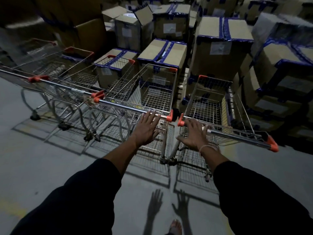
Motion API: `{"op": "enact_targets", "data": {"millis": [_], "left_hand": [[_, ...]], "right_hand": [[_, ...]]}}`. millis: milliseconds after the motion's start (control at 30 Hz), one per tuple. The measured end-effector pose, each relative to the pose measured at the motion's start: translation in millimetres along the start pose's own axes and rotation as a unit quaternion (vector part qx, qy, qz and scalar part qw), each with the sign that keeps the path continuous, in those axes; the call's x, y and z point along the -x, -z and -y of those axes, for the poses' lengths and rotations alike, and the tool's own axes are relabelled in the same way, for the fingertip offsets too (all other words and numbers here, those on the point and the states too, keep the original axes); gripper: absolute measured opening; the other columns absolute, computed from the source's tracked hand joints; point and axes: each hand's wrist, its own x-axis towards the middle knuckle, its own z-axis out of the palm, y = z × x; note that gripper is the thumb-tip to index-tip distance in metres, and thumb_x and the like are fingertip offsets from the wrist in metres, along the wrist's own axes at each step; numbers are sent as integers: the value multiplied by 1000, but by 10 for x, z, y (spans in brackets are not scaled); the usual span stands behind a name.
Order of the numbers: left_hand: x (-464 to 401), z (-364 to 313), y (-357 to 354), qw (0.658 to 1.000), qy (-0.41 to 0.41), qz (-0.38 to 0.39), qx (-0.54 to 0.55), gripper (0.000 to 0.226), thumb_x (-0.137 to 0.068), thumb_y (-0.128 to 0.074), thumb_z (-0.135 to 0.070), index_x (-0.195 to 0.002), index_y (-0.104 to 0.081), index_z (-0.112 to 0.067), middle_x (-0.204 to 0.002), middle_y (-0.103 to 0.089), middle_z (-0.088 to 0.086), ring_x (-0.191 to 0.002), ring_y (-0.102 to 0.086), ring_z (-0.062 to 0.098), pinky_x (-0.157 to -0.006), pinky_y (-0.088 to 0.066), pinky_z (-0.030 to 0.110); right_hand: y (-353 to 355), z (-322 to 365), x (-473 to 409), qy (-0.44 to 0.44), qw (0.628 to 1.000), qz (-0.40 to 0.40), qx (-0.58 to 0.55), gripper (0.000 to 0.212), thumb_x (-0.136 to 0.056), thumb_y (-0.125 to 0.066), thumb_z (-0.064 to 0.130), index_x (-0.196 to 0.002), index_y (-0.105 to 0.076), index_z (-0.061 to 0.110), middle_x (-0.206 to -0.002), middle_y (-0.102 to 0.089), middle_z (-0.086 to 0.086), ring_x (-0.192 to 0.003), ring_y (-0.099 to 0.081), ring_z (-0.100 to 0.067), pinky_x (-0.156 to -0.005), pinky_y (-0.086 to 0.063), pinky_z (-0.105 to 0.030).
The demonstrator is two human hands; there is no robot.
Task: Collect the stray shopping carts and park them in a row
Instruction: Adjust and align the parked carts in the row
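Note:
Several wire shopping carts with orange handle caps stand side by side, noses toward stacked boxes. My left hand [147, 127] lies flat with straight fingers at the right end of one cart's handle bar [128, 106]. My right hand [194, 133] is spread, fingers straight, at the left end of the rightmost cart's handle bar [237, 136]. The rightmost cart [210, 102] sits slightly angled, a small gap between its handle cap and the neighbour's. Further carts [71, 78] continue the row to the left.
Taped cardboard boxes [218, 46] are stacked closely behind and to the right of the carts. Grey concrete floor [42, 167] stretches to the left and toward me. My foot [175, 227] shows at the bottom edge.

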Motion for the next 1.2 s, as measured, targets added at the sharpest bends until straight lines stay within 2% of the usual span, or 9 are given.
{"op": "enact_targets", "data": {"millis": [67, 233, 367, 533, 800, 900, 967, 1033, 1200], "left_hand": [[216, 261, 41, 1000, 8, -4, 27, 81, -99, -13, -63, -166, -10, -17, -172, 3, 15, -159, 9, 35, -128, -4, 55], [865, 1014, 235, 997, 10, -32, 64, 81, -99, -19, -62, -165, -13, -15, -172, -4, 17, -158, 5, 35, -128, -7, 54], [1377, 1682, 377, 997, 28, -36, 54, 83, -99, -21, -63, -164, -19, -11, -170, -12, 21, -158, -6, 40, -127, -9, 54], [1885, 2486, 493, 997, 57, -29, 48, 83, -98, -24, -62, -164, -20, -11, -170, -11, 22, -157, -6, 41, -126, -13, 58], [2378, 3669, 640, 992, 102, -47, 49, 85, -97, -21, -63, -165, -16, -11, -171, -6, 20, -158, 0, 38, -126, -9, 57], [2443, 4099, 671, 991, 118, -46, 48, 84, -97, -21, -63, -165, -14, -13, -171, -6, 19, -158, 0, 38, -127, -10, 59], [2457, 4374, 688, 990, 127, -49, 44, 86, -96, -18, -65, -165, -12, -14, -172, -2, 17, -159, 4, 36, -128, -5, 56], [2451, 4638, 699, 990, 127, -51, 44, 88, -96, -16, -69, -166, -11, -16, -172, 2, 14, -158, 9, 32, -125, 3, 50], [2292, 5196, 634, 992, 118, -31, 29, 94, -92, -5, -79, -166, -3, -20, -172, 7, 14, -158, 12, 31, -124, 7, 46]], "right_hand": [[-3, 268, 51, 0, 1000, -7, 9, 108, -88, -57, 78, -167, 2, 33, -176, 4, -2, -161, 6, -32, -122, 10, -68], [-95, 1025, 191, 9, 999, -40, 33, 110, -85, -54, 82, -167, 3, 34, -175, 10, -4, -160, 12, -32, -123, 10, -67], [-199, 1624, 198, 21, 995, -62, 74, 116, -73, -31, 93, -167, 1, 33, -175, 11, -5, -160, 15, -33, -122, 15, -65], [-356, 2364, 151, 17, 997, -61, 55, 108, -88, -51, 83, -167, 2, 33, -175, 9, -5, -160, 14, -32, -124, 11, -64], [-562, 3528, -353, 66, 993, -66, 68, 108, -86, -49, 85, -168, -2, 32, -175, 7, -6, -160, 11, -34, -123, 13, -66], [-627, 3935, -636, 80, 992, -66, 70, 110, -80, -37, 89, -168, -2, 32, -175, 7, -7, -161, 10, -34, -122, 14, -65], [-665, 4184, -842, 83, 993, -68, 53, 111, -76, -32, 88, -167, -2, 31, -175, 8, -6, -161, 11, -33, -121, 16, -64], [-701, 4398, -1031, 83, 994, -69, 36, 110, -79, -37, 87, -167, -4, 31, -175, 7, -7, -160, 12, -33, -121, 16, -65], [-795, 4774, -1374, 76, 994, -69, 40, 115, -77, -37, 88, -168, 1, 29, -175, 6, -8, -160, 12, -34, -120, 18, -64]]}}
